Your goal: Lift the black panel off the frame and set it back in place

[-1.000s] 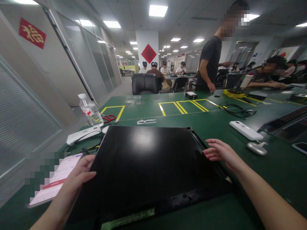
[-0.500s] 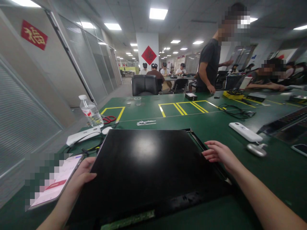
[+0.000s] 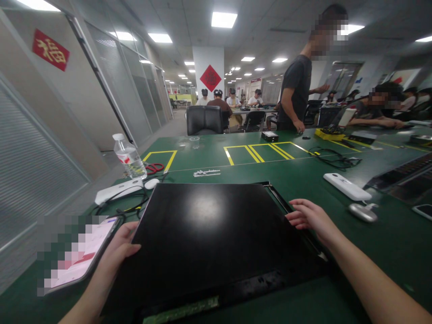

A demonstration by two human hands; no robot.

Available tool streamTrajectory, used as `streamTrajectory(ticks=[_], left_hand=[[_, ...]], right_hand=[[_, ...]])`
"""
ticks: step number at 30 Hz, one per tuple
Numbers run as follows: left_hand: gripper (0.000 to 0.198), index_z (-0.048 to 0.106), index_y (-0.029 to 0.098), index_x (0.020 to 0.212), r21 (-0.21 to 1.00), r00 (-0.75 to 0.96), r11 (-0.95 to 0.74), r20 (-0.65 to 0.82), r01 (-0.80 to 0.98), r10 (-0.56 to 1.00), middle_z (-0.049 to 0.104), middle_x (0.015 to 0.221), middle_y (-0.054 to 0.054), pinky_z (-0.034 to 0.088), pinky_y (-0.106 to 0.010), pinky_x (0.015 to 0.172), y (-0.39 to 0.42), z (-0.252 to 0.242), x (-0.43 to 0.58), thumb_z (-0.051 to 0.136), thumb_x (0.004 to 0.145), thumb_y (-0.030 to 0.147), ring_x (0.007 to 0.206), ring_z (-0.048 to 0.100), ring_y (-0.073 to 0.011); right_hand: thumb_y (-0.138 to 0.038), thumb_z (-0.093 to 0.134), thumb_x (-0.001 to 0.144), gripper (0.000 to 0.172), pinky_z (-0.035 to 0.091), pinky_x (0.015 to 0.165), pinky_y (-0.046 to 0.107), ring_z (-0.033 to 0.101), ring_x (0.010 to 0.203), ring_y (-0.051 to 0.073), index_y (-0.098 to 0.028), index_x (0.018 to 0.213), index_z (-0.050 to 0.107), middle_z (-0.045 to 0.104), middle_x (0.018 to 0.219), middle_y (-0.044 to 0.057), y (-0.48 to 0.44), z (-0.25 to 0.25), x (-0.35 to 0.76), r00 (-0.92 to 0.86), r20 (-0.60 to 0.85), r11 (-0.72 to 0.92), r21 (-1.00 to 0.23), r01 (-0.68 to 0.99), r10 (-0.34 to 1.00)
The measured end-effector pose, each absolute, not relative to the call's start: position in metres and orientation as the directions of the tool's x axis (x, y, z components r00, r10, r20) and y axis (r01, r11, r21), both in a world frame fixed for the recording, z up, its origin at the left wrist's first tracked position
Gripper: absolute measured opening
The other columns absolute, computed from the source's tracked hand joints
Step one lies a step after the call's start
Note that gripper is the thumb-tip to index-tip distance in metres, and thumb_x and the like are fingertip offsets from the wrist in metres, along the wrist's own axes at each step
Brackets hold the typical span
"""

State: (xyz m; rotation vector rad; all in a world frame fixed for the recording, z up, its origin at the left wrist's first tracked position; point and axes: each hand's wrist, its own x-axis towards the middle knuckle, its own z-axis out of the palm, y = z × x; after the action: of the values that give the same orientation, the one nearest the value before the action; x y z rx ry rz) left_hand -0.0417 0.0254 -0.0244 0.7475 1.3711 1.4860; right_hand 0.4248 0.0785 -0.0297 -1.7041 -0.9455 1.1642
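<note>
A black LCD screen panel [image 3: 209, 243] lies in front of me, a green circuit board [image 3: 182, 310] along its near edge. Beneath its right side a thin black frame [image 3: 280, 198] sticks out. My left hand [image 3: 123, 247] grips the panel's left edge, thumb on top and fingers at the side, partly hidden. At the right edge, my right hand [image 3: 312, 220] has its fingers stretched out, fingertips at the panel and over the frame; its thumb is hidden.
Left of the panel lie a phone [image 3: 81, 256], black cables, a white device [image 3: 119, 191], red scissors [image 3: 155, 168] and a water bottle [image 3: 128, 155]. White strips [image 3: 206, 173] lie beyond it. On the right are a white power bank [image 3: 347, 186] and a silver mouse [image 3: 362, 212]. A person [image 3: 297, 85] stands opposite.
The panel's left side and my left hand have shifted slightly right in view. My right hand is almost unchanged. The whole view has moved a little.
</note>
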Motion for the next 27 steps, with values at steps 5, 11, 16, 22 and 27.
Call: streamTrajectory(ticks=[5,11,16,22,27], left_hand=[[0.041,0.065,0.023,0.083,0.969,-0.349,0.055,-0.139,-0.241,0.927,0.076,0.065,0.003,0.051,-0.029,0.055,0.023,-0.026,-0.037,0.074,0.044,0.015,0.064,0.071,-0.0259],[0.040,0.063,0.023,0.084,0.969,-0.332,0.048,-0.129,-0.241,0.934,0.078,0.070,0.003,0.054,-0.031,0.058,0.019,-0.024,-0.029,0.073,0.046,0.013,0.063,0.072,-0.0250],[0.042,0.063,0.024,0.087,0.970,-0.325,0.056,-0.133,-0.235,0.936,0.078,0.072,0.002,0.054,-0.034,0.060,0.017,-0.022,-0.027,0.073,0.048,0.015,0.069,0.074,-0.0290],[0.043,0.064,0.024,0.089,0.973,-0.324,0.067,-0.139,-0.222,0.936,0.078,0.075,0.001,0.054,-0.034,0.060,0.016,-0.023,-0.025,0.075,0.048,0.017,0.069,0.074,-0.0292],[0.042,0.065,0.024,0.091,0.972,-0.313,0.075,-0.143,-0.221,0.939,0.077,0.072,0.001,0.056,-0.034,0.063,0.013,-0.025,-0.017,0.077,0.051,0.020,0.070,0.074,-0.0286]], right_hand=[[-0.028,0.053,0.088,0.019,0.049,0.050,0.024,0.068,0.057,0.016,-0.020,0.104,0.057,0.074,0.070,0.007,0.078,-0.027,0.425,0.306,-0.302,-0.354,-0.926,0.129,0.903],[-0.029,0.055,0.086,0.020,0.049,0.049,0.023,0.067,0.055,0.016,-0.019,0.104,0.057,0.074,0.069,0.007,0.078,-0.027,0.427,0.329,-0.275,-0.331,-0.935,0.126,0.903],[-0.029,0.055,0.086,0.021,0.048,0.049,0.023,0.067,0.055,0.015,-0.019,0.104,0.058,0.074,0.070,0.007,0.078,-0.031,0.429,0.329,-0.262,-0.322,-0.936,0.143,0.907],[-0.029,0.056,0.086,0.020,0.049,0.050,0.023,0.067,0.057,0.015,-0.020,0.104,0.058,0.074,0.070,0.006,0.078,-0.030,0.429,0.329,-0.251,-0.318,-0.933,0.168,0.911],[-0.027,0.055,0.085,0.017,0.049,0.050,0.023,0.067,0.056,0.015,-0.020,0.100,0.058,0.073,0.070,0.006,0.078,-0.026,0.429,0.363,-0.239,-0.328,-0.922,0.207,0.900]])
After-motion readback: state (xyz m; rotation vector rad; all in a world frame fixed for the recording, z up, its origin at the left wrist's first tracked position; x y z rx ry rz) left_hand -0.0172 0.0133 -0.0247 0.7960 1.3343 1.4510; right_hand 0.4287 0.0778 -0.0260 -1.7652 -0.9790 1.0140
